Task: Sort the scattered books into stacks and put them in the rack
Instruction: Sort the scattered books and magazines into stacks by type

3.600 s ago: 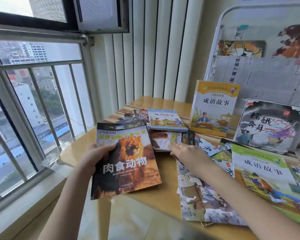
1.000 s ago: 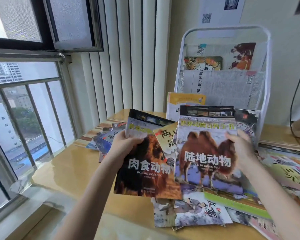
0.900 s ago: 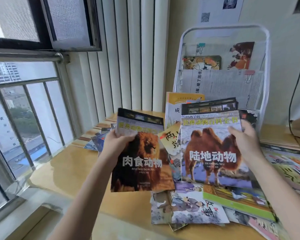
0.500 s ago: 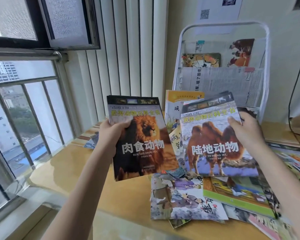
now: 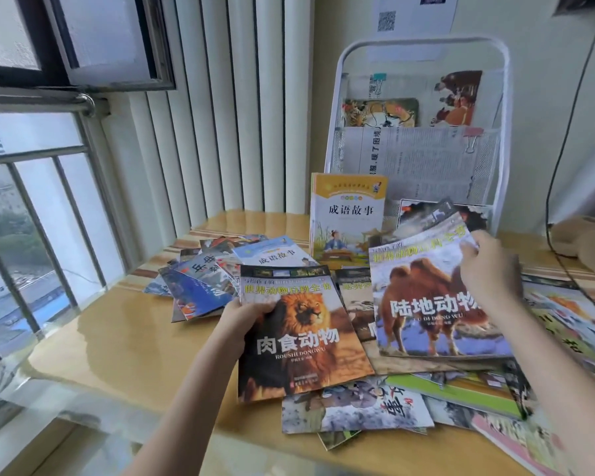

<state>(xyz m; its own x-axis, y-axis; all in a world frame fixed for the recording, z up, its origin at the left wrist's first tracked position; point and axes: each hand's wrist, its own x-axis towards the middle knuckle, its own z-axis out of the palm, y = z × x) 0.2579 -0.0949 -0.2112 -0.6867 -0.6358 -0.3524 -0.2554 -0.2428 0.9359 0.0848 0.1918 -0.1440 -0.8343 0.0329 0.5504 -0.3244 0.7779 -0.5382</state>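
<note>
My left hand grips the left edge of a lion-cover book, held low over the table. My right hand pinches the upper right corner of a camel-cover book, which lies tilted over other books. Several thin picture books are scattered across the wooden table. A white wire rack stands at the back, with papers and two picture books in its pockets. An orange-topped story book leans upright against the rack's front.
A barred window runs along the left and white vertical blinds hang behind the table. A black cable droops at the right, near a tan object on the table's far right.
Both books have come down from in front of me toward the pile; the camel book now lies tilted over other books. My grips are unchanged. The story book by the rack is now uncovered.
</note>
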